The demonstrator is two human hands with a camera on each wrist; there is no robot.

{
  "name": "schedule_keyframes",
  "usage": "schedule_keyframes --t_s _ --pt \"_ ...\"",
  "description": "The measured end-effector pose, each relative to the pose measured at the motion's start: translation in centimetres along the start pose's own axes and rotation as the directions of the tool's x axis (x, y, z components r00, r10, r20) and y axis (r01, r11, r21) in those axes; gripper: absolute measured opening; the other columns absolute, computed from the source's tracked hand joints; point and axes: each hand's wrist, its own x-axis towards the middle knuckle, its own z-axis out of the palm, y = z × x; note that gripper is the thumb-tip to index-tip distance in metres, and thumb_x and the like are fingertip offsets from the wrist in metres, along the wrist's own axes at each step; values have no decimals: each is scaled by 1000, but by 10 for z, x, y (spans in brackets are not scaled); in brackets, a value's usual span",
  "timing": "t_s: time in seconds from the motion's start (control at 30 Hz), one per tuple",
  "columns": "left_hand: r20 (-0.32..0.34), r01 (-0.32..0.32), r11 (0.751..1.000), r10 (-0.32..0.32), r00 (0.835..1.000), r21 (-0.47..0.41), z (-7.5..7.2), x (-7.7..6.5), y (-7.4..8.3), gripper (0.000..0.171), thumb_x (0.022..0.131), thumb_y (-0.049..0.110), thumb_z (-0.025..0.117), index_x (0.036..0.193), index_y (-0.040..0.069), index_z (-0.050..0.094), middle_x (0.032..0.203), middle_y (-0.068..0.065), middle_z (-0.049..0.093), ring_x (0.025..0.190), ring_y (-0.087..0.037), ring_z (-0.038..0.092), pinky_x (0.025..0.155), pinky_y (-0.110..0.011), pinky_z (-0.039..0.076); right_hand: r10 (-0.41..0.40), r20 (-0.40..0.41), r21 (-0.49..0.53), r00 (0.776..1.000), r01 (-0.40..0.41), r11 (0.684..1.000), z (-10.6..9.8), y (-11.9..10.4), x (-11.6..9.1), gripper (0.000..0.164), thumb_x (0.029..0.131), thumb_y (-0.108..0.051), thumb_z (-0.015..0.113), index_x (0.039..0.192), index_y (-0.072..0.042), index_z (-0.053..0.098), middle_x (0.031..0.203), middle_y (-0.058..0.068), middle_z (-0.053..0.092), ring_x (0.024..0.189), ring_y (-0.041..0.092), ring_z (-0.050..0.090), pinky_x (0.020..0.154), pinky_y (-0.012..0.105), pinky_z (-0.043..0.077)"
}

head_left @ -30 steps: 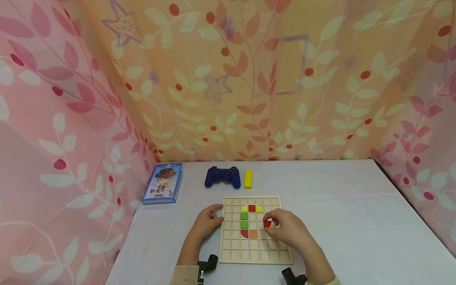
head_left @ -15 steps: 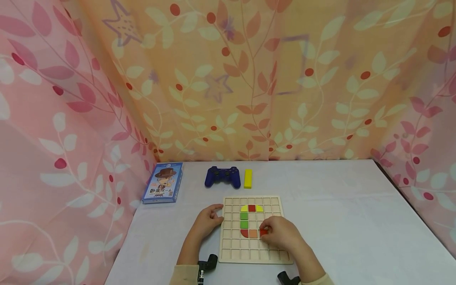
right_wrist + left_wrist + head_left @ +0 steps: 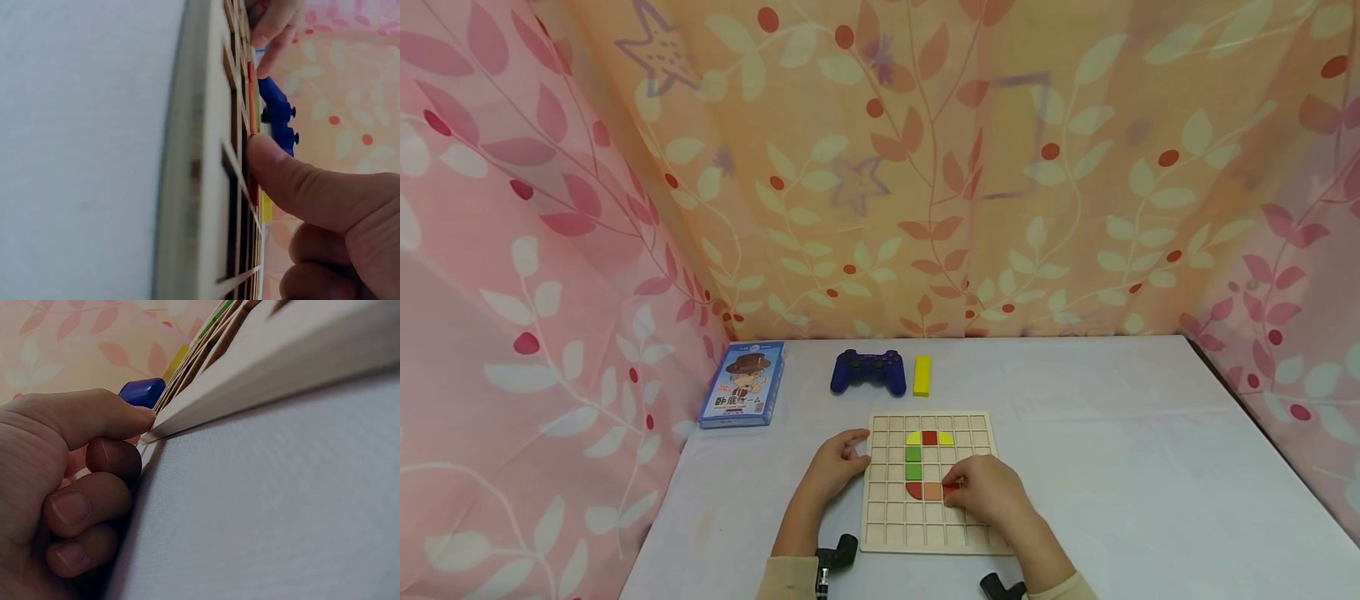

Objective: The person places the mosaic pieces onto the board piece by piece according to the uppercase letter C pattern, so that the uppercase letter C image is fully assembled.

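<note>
A pale wooden grid board (image 3: 891,533) lies on the table between the hands. My left hand (image 3: 837,467) holds its left edge with thumb and index finger; in the left wrist view the other fingers are curled. My right hand (image 3: 990,492) pinches a small red tile (image 3: 951,489) at a cell right of an orange square tile (image 3: 932,492), partly covering it. Left of the orange tile sits a red rounded tile (image 3: 913,491), with green tiles (image 3: 913,454) above. A yellow tile (image 3: 946,438) and a red square tile (image 3: 930,438) lie in the upper row.
Behind the board lie a blue game controller (image 3: 868,372) and a yellow block (image 3: 922,376). A blue illustrated box (image 3: 742,385) lies at the table's back left. Patterned curtains (image 3: 925,167) stand behind and beside the white table (image 3: 1112,467).
My right hand has moved down and slightly left with the red tile, from above the board's right side to the cell beside the orange tile. My left hand has stayed put.
</note>
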Motion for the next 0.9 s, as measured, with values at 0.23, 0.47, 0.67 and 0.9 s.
schedule_keyframes --t_s 0.23,0.47,0.67,0.9 --pt "-3 1 1000 -1 1000 -4 0 2 -1 48 89 10 76 135 4 65 62 4 54 56 -12 47 55 -29 39 63 -26 -1 998 -63 998 3 -1 0 16 71 -20 92 85 -20 84 89 -7 76 90 19 69 75 40 52" --pt "-7 8 1000 -9 1000 -8 0 2 -2 47 90 10 76 135 4 65 62 4 53 56 -11 46 55 -28 39 61 -13 15 998 -61 998 2 1 0 19 71 -19 92 88 -20 84 92 -6 76 91 18 68 77 41 53" --pt "-9 -8 1000 8 1000 -4 1 2 -2 46 90 9 76 134 3 65 62 4 53 55 -9 46 54 -27 38 56 -8 32 998 -56 998 0 1 -2 22 71 -20 92 92 -21 83 99 -2 76 94 20 68 77 42 52" --pt "-19 18 1000 -18 1000 12 2 3 0 46 89 10 77 133 5 66 62 4 53 55 -11 45 54 -28 38 91 9 75 996 -91 993 -8 1 -1 36 73 -21 90 108 -19 80 72 -3 63 73 14 55 67 38 46"
